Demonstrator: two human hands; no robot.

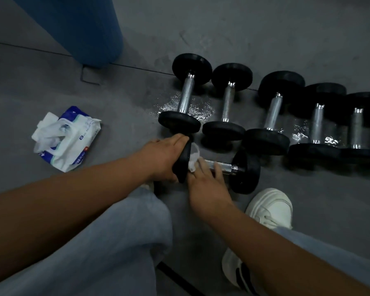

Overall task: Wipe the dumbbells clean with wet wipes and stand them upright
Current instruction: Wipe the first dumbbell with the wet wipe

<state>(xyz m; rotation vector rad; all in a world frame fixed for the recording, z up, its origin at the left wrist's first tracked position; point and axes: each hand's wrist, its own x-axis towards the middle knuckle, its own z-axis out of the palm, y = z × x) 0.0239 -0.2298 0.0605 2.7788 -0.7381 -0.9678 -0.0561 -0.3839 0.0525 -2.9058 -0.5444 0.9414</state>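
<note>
Dumbbell (247,174) at centre, lying crosswise, left hand (165,159) gripping its left plate (183,161), right hand (203,182) with fingers curled on wet wipe (193,159) against handle (224,167): wiping under way; row of five dumbbells (273,112), 1 to 3 o'clock, apparently lying flat, none upright yet; wipes pack (71,137), 9 o'clock.

Rightmost dumbbell (356,127) cut by edge; wipe (194,155) mostly hidden.

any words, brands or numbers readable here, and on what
None can be read.
Wet wipes pack: small print on the blue and white wrapper, too blurred to read.
Dumbbells: no numbers or labels show on them.
</note>
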